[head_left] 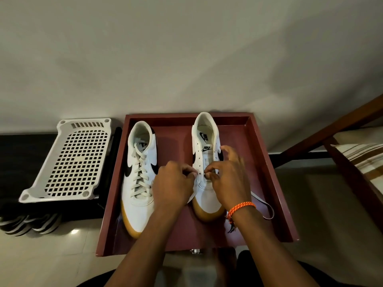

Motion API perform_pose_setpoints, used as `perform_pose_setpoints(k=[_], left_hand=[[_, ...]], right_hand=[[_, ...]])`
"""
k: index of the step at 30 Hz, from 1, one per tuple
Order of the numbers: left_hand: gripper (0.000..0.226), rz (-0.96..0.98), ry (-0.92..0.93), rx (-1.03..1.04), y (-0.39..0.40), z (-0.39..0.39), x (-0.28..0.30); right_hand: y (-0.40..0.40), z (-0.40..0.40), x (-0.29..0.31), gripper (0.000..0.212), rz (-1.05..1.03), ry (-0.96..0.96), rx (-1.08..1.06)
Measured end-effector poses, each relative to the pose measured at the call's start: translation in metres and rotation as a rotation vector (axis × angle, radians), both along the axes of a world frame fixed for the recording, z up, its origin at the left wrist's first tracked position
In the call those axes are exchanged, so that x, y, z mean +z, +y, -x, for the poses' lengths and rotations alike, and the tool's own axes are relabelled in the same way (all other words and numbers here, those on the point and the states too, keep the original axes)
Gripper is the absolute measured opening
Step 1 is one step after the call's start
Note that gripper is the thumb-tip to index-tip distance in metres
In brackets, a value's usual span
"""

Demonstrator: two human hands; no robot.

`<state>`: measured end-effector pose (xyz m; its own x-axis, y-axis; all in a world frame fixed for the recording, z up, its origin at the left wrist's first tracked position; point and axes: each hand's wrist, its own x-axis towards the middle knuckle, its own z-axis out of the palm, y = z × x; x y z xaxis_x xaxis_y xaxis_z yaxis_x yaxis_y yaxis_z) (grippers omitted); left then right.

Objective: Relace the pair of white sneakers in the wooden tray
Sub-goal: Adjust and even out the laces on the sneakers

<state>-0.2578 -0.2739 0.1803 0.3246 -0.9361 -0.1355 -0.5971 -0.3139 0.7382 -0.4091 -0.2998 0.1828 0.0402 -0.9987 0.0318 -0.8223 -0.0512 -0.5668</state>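
Threading lowest eyelets of right sneaker (207, 162); both hands, left (174, 183) and right (228, 177), pinching lace (267, 206). Next: pull ends even.

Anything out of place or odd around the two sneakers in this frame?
Nothing damaged or spilled. The right sneaker has bare eyelets while the left sneaker is fully laced. A loose lace trails across the wooden tray beside it. Both hands, left hand and right hand, pinch at its lower eyelets.
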Motion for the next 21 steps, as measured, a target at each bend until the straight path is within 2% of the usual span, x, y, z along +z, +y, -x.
perform_pose_setpoints(k=[6,9,11,13,15,16,21], left_hand=[[0.014,0.004,0.04,-0.006,-0.001,-0.004,-0.001],[0.014,0.002,0.05,-0.008,-0.001,-0.004,-0.002],[0.014,0.002,0.045,-0.024,-0.001,-0.004,-0.002],[0.014,0.008,0.037,-0.036,-0.001,-0.003,-0.002],[0.012,0.02,0.03,-0.035,-0.002,-0.003,-0.003],[0.009,0.028,0.028,-0.032,-0.002,-0.004,-0.003],[0.004,0.064,-0.017,-0.041,0.0,-0.002,-0.003]], right_hand=[[0.0,-0.006,-0.003,0.016,-0.086,-0.139,-0.037],[-0.002,-0.003,0.0,0.016,-0.132,-0.146,-0.006],[-0.003,-0.001,0.006,0.015,-0.147,-0.076,0.026],[-0.002,-0.001,0.012,0.008,-0.108,0.088,0.059],[-0.001,-0.005,0.013,0.012,-0.058,0.248,0.101],[0.0,-0.007,0.012,0.016,-0.06,0.273,0.119],[-0.004,-0.01,0.009,0.017,-0.155,0.164,0.145]])
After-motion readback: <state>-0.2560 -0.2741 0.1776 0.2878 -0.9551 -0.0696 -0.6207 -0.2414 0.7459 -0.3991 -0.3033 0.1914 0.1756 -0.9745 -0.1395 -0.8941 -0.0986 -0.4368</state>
